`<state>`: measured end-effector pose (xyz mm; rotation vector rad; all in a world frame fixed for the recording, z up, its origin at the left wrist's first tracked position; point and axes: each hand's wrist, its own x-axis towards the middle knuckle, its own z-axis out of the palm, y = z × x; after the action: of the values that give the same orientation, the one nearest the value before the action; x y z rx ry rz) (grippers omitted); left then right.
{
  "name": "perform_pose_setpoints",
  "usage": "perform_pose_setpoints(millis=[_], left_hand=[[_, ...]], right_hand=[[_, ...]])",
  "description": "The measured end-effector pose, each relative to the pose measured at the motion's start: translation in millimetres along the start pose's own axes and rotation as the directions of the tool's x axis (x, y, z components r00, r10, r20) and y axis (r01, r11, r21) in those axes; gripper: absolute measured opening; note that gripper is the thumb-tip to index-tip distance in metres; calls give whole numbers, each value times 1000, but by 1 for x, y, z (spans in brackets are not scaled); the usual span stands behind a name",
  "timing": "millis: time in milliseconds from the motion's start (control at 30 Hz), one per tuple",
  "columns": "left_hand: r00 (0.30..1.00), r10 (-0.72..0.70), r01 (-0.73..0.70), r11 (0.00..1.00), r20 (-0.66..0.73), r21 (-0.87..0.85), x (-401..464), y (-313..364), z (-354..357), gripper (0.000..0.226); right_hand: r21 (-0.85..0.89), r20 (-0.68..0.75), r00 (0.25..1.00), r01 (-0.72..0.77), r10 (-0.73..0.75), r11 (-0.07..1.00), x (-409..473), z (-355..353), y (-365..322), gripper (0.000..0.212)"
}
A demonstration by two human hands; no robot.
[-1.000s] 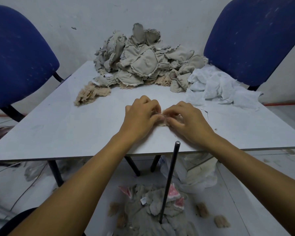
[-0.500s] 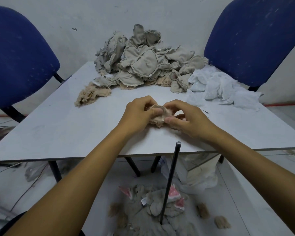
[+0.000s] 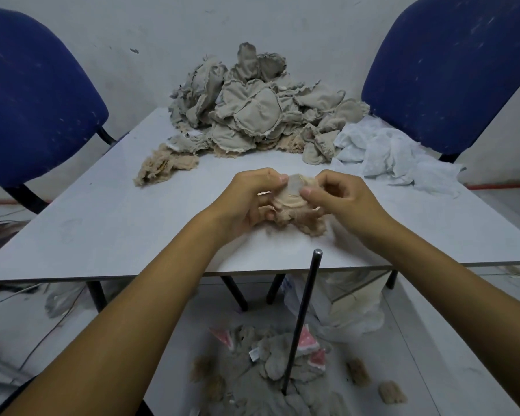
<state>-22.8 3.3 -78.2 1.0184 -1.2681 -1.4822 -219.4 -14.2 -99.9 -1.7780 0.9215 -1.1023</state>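
A small beige fuzzy fabric piece (image 3: 294, 210) is lifted slightly above the white table (image 3: 102, 217), near its front edge. My left hand (image 3: 248, 199) grips its left side, with the thumb on the pale inner part at the top. My right hand (image 3: 339, 196) pinches its right side between thumb and forefinger. The lower fluffy part of the piece hangs down onto the table.
A big pile of grey-beige fabric pieces (image 3: 252, 112) fills the table's far side, a beige tuft (image 3: 162, 166) lies left of it and white cloth (image 3: 385, 151) right. Blue chairs (image 3: 33, 97) (image 3: 451, 64) flank the table. A black rod (image 3: 302, 319) stands over fabric on the floor.
Both hands were pressed together low on the table a second ago; they have since lifted and spread slightly, and the beige piece between them is opened out and more exposed.
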Motion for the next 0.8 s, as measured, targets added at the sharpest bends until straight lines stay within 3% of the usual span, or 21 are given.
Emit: perform_pose_setpoints(millis=[133, 267, 433, 600, 733, 800], left_hand=[[999, -44, 44, 998, 20, -35, 0, -1, -2, 25], [996, -84, 82, 993, -18, -81, 0, -4, 2, 19], [995, -97, 90, 982, -38, -166, -1, -4, 7, 23], [993, -114, 109, 976, -15, -187, 0, -3, 11, 13], [990, -136, 126, 968, -28, -215, 1, -5, 9, 19], [989, -146, 138, 966, -23, -218, 2, -7, 9, 20]], right_hand=[[154, 21, 997, -80, 78, 985, 1, -5, -1, 1], [320, 171, 974, -200, 151, 926, 2, -4, -1, 27], [462, 318, 933, -307, 167, 832, 2, 2, -7, 25], [562, 416, 901, -364, 127, 742, 0, 3, -10, 54], [557, 346, 924, -342, 163, 757, -1, 5, -4, 15], [544, 257, 946, -309, 196, 780, 0, 8, -1, 8]])
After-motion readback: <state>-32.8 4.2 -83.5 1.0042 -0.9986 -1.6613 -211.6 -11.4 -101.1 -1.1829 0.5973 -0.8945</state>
